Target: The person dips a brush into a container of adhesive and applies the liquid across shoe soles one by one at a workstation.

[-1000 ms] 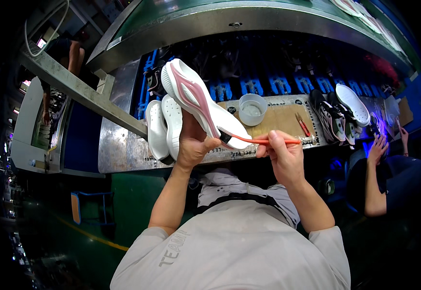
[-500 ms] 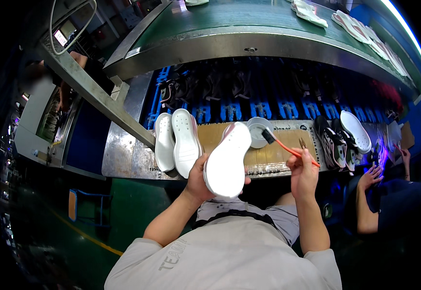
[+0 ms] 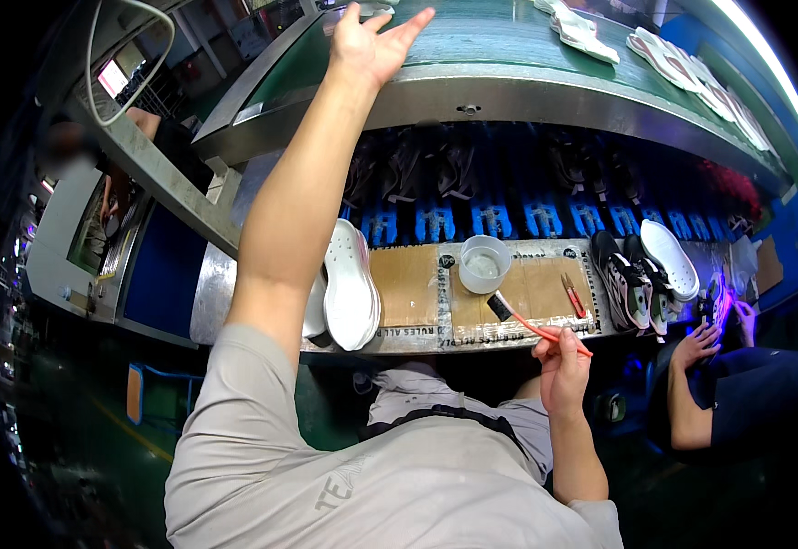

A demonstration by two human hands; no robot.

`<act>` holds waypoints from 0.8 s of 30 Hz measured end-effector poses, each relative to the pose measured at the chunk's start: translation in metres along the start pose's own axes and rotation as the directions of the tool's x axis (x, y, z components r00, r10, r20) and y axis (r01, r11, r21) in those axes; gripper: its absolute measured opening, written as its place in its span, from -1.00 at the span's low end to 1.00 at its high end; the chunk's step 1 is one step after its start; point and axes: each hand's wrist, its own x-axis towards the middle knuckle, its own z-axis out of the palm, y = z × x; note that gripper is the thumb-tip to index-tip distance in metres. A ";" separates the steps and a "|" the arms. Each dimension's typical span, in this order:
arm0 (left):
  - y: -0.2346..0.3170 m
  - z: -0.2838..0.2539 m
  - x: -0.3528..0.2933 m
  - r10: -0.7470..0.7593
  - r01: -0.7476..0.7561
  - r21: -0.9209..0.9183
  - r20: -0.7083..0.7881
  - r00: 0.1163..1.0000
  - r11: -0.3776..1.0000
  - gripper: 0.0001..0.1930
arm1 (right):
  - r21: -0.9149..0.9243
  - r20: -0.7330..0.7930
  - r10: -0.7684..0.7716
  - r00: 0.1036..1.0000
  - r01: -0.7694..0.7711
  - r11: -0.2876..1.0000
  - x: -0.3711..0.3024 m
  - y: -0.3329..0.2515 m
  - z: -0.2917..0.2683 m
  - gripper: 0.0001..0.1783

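My left arm stretches far up over the green conveyor belt (image 3: 472, 64), and my left hand (image 3: 369, 50) is open there, fingers spread, palm showing. A white shoe sole (image 3: 379, 10) lies on the belt just behind its fingers, partly hidden. In my right hand (image 3: 564, 371) is a brush (image 3: 532, 325) with an orange-red handle, pinched between thumb and fingers. Its black bristles point up and left, just below a translucent white tub (image 3: 484, 265) on the cardboard-covered bench (image 3: 408, 288). Left of the cardboard, white shoe soles (image 3: 349, 288) stand partly behind my left forearm.
Red-handled snips (image 3: 573, 296) lie on the bench's right part. Black shoes (image 3: 626, 284) and a white sole (image 3: 670, 261) sit beyond them. More soles (image 3: 683, 69) rest on the belt. A metal post slants at left; a co-worker (image 3: 738, 389) sits at right.
My left hand held a white sole before me; now it is empty and raised over the belt. My right hand and brush have dropped slightly, the bristles moving down from the tub.
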 end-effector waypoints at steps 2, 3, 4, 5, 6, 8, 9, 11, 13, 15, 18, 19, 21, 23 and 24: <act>-0.002 -0.005 -0.029 0.053 -0.059 0.127 0.054 0.997 0.990 -0.41 | 0.000 -0.010 0.003 1.000 -0.003 1.000 -0.001 0.006 -0.003 -0.60; 0.007 -0.012 -0.061 0.030 -0.028 -0.023 0.091 0.995 0.999 -0.45 | -0.015 -0.004 0.026 1.000 -0.026 1.000 -0.001 0.008 -0.004 -0.60; 0.014 -0.023 -0.088 0.045 -0.053 0.079 0.104 0.994 0.995 -0.50 | -0.035 0.003 0.050 0.999 -0.050 0.998 0.000 0.009 -0.006 -0.59; 0.022 -0.035 -0.113 0.059 -0.080 0.182 0.116 0.991 0.980 -0.54 | -0.036 0.008 0.065 0.998 -0.065 0.997 0.003 0.011 -0.005 -0.59; 0.020 -0.049 -0.135 0.070 -0.102 0.297 0.117 0.991 0.949 -0.55 | -0.059 0.007 0.056 0.998 -0.056 0.997 0.004 0.010 -0.005 -0.60; 0.017 -0.080 -0.180 0.109 -0.104 0.690 0.036 0.993 0.717 -0.64 | -0.129 0.023 0.029 0.999 -0.026 0.991 0.008 0.008 -0.002 -0.59; 0.012 -0.108 -0.200 0.125 -0.041 0.881 -0.021 0.992 0.471 -0.63 | -0.162 0.039 0.001 0.999 0.005 0.987 0.011 0.006 0.004 -0.59; 0.003 -0.152 -0.243 0.182 0.022 0.999 -0.027 0.983 0.024 -0.46 | -0.307 0.091 -0.050 0.995 0.076 0.949 0.018 0.002 0.008 -0.59; -0.015 -0.189 -0.284 -0.028 0.206 0.935 -0.224 0.974 -0.288 -0.37 | -0.399 0.121 -0.104 0.987 0.144 0.905 0.030 -0.006 0.018 -0.61; -0.027 -0.184 -0.314 -0.203 0.308 0.882 -0.395 0.896 -0.357 -0.46 | -0.546 0.228 -0.138 0.964 0.244 0.801 0.044 -0.018 0.028 -0.65; -0.054 -0.201 -0.347 -0.217 0.325 0.890 -0.403 0.889 -0.320 -0.55 | -0.629 0.282 -0.139 0.949 0.293 0.720 0.072 -0.023 0.037 -0.70; -0.060 -0.213 -0.354 -0.154 0.307 0.911 -0.358 0.921 -0.276 -0.59 | -0.686 0.335 -0.137 0.932 0.341 0.643 0.082 -0.025 0.038 -0.71; -0.059 -0.223 -0.356 -0.081 0.265 0.949 -0.282 0.956 -0.173 -0.66 | -0.746 0.362 -0.146 0.920 0.381 0.547 0.096 -0.029 0.051 -0.74; -0.059 -0.231 -0.356 -0.045 0.220 0.970 -0.225 0.973 -0.104 -0.68 | -0.813 0.370 -0.158 0.915 0.402 0.421 0.106 -0.033 0.063 -0.75; -0.058 -0.240 -0.354 -0.094 0.244 0.970 -0.242 0.966 0.013 -0.69 | -0.844 0.374 -0.136 0.917 0.398 0.360 0.110 -0.033 0.071 -0.74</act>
